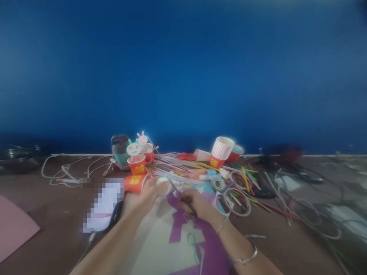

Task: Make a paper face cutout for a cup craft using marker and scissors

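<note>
A blue wall (183, 76) fills the upper frame, above a brown table (65, 206). Cut purple paper (212, 240) lies at lower centre. Both hands are closed near the frame's centre, the left hand (150, 193) beside the right hand (197, 203). Stacked paper cups (223, 149) stand right of centre; an orange cup (134, 183) lies left of centre. The left fingers grip a white round piece (163, 187), the right a slim dark tool (193, 209), blurred.

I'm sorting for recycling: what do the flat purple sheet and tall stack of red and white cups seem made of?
Flat purple sheet, angular-edged: probably matte paper or card; no glare shows. Tall stack of cups: likely smooth paper, perhaps coated; thin white rims nest closely.
</note>
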A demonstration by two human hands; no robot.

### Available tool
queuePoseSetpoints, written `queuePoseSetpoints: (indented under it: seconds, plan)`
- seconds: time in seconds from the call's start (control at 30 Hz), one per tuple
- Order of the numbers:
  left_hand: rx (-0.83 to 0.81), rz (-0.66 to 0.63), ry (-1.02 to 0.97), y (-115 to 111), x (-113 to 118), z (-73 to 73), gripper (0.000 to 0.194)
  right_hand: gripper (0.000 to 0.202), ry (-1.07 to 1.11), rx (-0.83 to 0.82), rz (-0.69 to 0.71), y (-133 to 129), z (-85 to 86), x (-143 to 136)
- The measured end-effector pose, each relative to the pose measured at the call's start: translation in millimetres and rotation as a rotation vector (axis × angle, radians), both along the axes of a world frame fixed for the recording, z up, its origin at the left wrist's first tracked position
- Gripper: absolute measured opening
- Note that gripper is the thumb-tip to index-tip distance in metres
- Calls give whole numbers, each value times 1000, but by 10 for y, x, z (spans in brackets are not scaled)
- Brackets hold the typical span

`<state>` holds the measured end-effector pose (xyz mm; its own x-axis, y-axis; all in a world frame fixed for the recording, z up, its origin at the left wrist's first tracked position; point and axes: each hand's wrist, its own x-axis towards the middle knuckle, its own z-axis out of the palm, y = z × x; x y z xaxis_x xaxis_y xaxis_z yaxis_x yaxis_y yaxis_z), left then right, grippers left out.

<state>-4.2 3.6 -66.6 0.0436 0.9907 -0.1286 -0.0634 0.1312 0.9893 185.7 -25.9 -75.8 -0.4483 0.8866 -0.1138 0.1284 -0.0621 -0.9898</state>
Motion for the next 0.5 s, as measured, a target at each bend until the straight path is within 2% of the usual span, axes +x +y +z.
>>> queuePoseSetpoints:
  seconds: [0.27, 0.5]
  plan:
    - [-6, -42, -19, 10, -24, 1, 28, 11, -17, -11, -1, 6, -16, 1]
    - [-6, -2, -34, 22, -31, -35, 27, 14, -14, 9, 11, 11, -29, 12]
